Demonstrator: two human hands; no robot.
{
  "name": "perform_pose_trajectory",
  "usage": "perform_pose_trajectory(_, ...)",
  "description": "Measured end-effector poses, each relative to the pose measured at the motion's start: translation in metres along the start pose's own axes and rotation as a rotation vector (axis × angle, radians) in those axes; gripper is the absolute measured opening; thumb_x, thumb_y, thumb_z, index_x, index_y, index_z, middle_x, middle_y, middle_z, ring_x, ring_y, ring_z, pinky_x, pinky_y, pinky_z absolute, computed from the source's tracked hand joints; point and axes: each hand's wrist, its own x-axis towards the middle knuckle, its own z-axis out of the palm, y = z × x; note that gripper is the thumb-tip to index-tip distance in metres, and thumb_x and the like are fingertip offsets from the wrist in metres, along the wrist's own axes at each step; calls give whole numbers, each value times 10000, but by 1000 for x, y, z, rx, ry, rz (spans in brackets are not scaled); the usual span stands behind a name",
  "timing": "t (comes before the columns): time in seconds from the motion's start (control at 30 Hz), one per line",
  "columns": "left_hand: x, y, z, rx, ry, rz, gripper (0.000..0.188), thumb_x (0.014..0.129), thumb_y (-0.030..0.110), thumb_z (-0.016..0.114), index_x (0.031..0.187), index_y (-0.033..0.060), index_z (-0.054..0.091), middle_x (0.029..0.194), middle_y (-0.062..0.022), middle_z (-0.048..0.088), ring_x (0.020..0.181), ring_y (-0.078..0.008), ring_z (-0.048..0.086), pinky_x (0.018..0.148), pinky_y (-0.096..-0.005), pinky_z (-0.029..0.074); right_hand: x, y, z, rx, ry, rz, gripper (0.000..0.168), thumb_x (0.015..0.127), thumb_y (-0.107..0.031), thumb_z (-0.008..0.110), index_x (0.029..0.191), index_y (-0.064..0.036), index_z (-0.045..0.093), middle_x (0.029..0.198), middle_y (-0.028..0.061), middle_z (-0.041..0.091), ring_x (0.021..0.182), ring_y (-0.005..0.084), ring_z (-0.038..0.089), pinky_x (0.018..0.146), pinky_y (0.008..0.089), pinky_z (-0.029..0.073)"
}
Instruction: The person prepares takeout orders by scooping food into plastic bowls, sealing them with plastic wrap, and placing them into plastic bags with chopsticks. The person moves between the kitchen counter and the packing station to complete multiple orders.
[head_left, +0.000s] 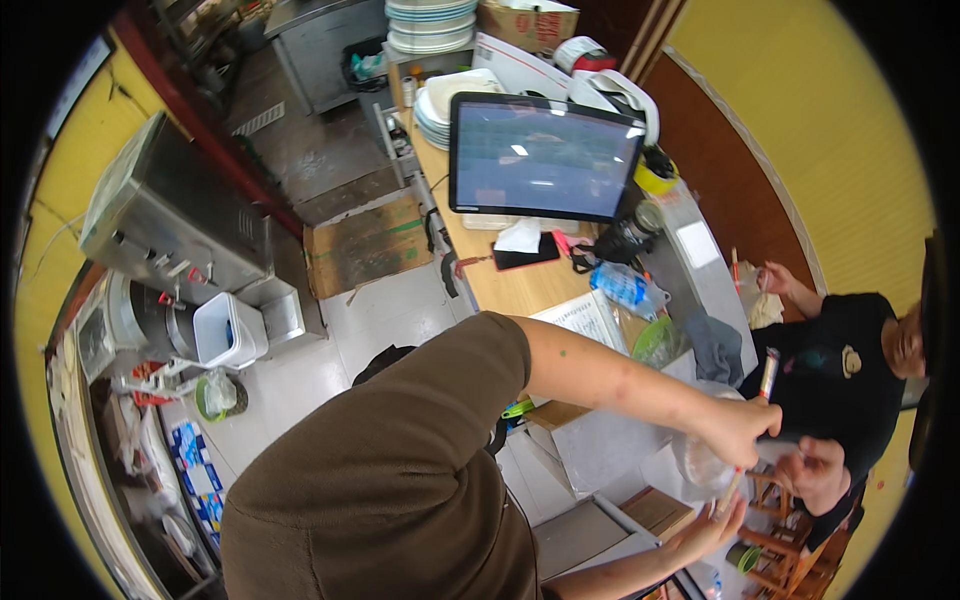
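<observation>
A slim wrapped stick (769, 373) stands up out of my left hand (739, 433), whose fingers are closed on it. Below, a similar wrapped length (726, 501) lies against the fingers of my right hand (709, 532); whether both are one piece is hidden by the left hand. Behind and beside my left hand is a clear plastic bag (697, 457) with something pale inside. Another person's blurred hand (814, 469) is just right of my hands, close to the bag. That person's other hand (780, 279) holds a bag with a similar stick.
A monitor (544, 161), a phone (525, 251), a water bottle (626, 289) and a grey cloth (714, 349) are on the counter (499, 292). Cardboard boxes (656, 512) sit low before me. A steel cabinet (180, 210) and white bin (229, 330) are at the left.
</observation>
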Motion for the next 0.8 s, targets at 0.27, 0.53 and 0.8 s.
perform_pose_trajectory(0.27,-101,62,-93,-2,-16,113,117,856,114,557,941,45,598,923,-93,590,830,-255,596,721,-374,473,-63,-22,-24,-106,511,-505,240,954,-194,622,1152,-63,589,925,62,577,728,179,550,590,312,471)
perform_pose_trajectory(0.53,-349,80,-243,227,147,-40,109,944,99,555,1016,33,604,971,-96,620,891,-274,608,774,-370,479,-209,-38,169,51,104,-803,208,965,-156,607,1088,-11,523,852,72,541,666,149,525,540,263,441)
perform_pose_trajectory(0.8,-684,90,-298,728,947,-910,172,910,142,584,1050,52,629,1019,-134,642,946,-332,628,818,-414,501,-398,-35,386,89,-592,-379,184,1010,-138,511,1130,1,495,935,62,562,664,85,440,698,236,402)
